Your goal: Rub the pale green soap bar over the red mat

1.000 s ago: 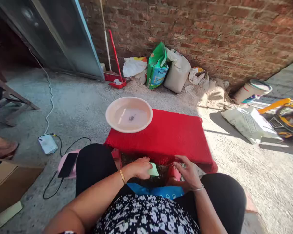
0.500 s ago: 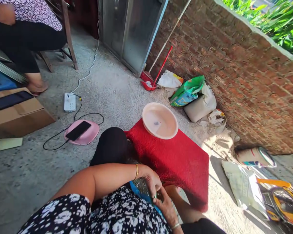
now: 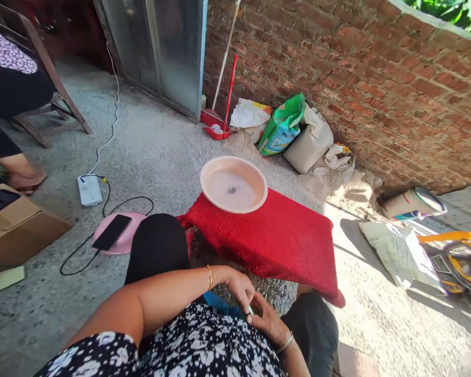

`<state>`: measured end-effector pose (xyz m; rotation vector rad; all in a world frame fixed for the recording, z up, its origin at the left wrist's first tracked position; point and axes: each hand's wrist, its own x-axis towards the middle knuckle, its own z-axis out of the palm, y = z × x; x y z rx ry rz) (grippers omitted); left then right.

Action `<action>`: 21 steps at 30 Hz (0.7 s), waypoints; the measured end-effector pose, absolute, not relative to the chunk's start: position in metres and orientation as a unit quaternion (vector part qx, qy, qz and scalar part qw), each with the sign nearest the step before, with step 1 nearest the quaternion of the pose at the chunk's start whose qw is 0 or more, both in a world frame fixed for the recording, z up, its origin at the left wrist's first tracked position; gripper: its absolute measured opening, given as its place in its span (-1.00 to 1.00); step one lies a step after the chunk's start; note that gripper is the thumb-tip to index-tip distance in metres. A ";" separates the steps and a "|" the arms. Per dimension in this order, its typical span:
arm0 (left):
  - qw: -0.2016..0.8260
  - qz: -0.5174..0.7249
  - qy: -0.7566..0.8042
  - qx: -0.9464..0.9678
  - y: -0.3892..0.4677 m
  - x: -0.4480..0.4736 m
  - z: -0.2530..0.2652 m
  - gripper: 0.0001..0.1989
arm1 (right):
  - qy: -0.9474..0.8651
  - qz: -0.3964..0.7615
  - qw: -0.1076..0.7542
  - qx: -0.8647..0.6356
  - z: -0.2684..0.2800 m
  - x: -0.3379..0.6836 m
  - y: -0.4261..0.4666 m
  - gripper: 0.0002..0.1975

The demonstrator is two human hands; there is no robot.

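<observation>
Close to my lap, my left hand (image 3: 238,287) is closed, its fingers bent down against my right hand (image 3: 270,320). Between the thumb and fingers of the right hand is a small pale green piece (image 3: 251,310), too small to name; both hands meet at it. Some blue material (image 3: 220,302) shows under my left wrist, partly hidden by the arm. Beyond my hands, a red cloth (image 3: 286,238) covers a low surface. On its far left end stands a pale pink basin (image 3: 255,201) with a small dark clump inside.
A phone (image 3: 112,232) on a cable lies on a pink stool (image 3: 127,243) to the left, near a white power strip (image 3: 89,190). Sacks (image 3: 314,139), a red dustpan (image 3: 215,132) and a bucket (image 3: 410,204) line the brick wall. Another person sits at the left edge.
My view has swung to the right, so the basin and stool sit further left. My right knee now shows beside the red cloth. Both hands stay together at the small piece.
</observation>
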<state>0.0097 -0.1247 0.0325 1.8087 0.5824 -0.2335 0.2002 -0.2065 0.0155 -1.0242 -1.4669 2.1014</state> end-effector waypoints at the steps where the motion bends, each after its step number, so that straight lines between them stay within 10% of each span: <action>1: 0.571 -0.106 0.247 0.776 -0.124 0.010 0.033 -0.77 | -0.516 0.749 0.196 -0.368 0.015 0.202 -0.207 -0.30; 13: 0.264 0.228 0.338 0.874 -0.098 -0.026 0.091 -0.73 | -0.501 0.643 0.289 -0.501 0.014 0.222 -0.192 -0.36; 21: 0.078 0.203 0.499 0.839 -0.057 -0.055 0.059 -0.68 | -0.508 0.549 0.383 -0.543 0.001 0.227 -0.190 -0.31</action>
